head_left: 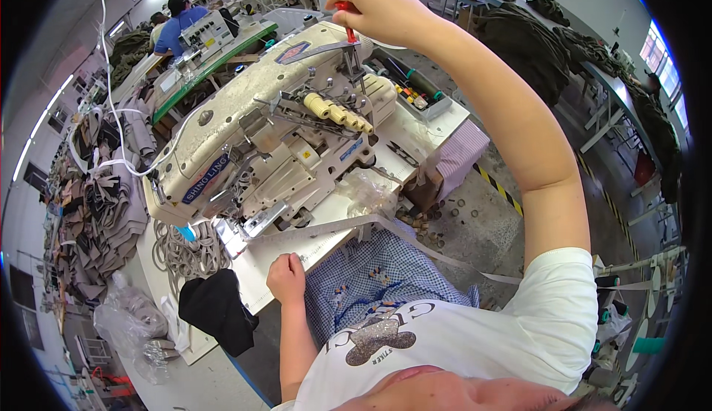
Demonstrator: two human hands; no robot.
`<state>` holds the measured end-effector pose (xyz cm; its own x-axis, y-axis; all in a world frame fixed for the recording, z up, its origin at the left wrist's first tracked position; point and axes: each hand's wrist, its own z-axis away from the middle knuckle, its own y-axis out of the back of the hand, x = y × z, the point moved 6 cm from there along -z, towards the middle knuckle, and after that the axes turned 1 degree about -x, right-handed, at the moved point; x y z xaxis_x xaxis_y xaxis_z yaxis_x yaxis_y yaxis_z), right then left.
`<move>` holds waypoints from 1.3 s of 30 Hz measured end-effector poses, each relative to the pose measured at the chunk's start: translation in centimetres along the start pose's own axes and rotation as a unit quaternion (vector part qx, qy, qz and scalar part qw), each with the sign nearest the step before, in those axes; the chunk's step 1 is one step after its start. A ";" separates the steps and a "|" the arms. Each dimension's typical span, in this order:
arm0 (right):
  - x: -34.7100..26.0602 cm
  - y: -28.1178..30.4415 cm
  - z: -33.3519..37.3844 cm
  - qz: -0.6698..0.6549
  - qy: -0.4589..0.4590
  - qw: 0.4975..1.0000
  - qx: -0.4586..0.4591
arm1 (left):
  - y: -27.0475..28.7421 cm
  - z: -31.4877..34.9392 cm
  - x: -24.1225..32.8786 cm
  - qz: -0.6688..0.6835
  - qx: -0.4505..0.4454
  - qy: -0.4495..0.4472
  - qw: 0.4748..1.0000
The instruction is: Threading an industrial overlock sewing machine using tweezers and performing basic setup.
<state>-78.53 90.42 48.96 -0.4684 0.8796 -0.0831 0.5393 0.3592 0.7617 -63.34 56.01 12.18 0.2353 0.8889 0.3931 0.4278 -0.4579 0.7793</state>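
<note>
An off-white industrial sewing machine [222, 126] fills the middle of the worktable. My right hand [374, 12] reaches far out over the machine's far right end. Its fingers are closed around a red-handled screwdriver [351, 33], which points down at the machine's top beside a metal bracket [354, 54]. At the table's near edge my left hand [286, 279] is curled into a fist; whether anything is inside it is hidden. A pale elastic band [322, 227] runs from the needle area past my left hand and off to the right. Cream tension knobs [337, 112] line the machine's front.
Coiled beige elastic [182, 252] and a black cloth [219, 309] lie left of my left hand. A tray [423, 103] of thread spools and a pair of snips [403, 153] sit at the right. Fabric heaps [96, 218] stand far left. Other people [178, 25] sit farther back.
</note>
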 end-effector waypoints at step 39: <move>-2.5 1.0 -0.1 0.057 0.055 0.996 -0.029 | -7.6 -9.6 26.1 0.823 -0.349 0.255 0.370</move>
<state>-76.86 88.60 49.99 -0.4821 0.8729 0.0747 0.5540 0.2376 0.7979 -68.86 82.83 21.22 -0.5952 -0.6149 0.5174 -0.2997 -0.4276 -0.8529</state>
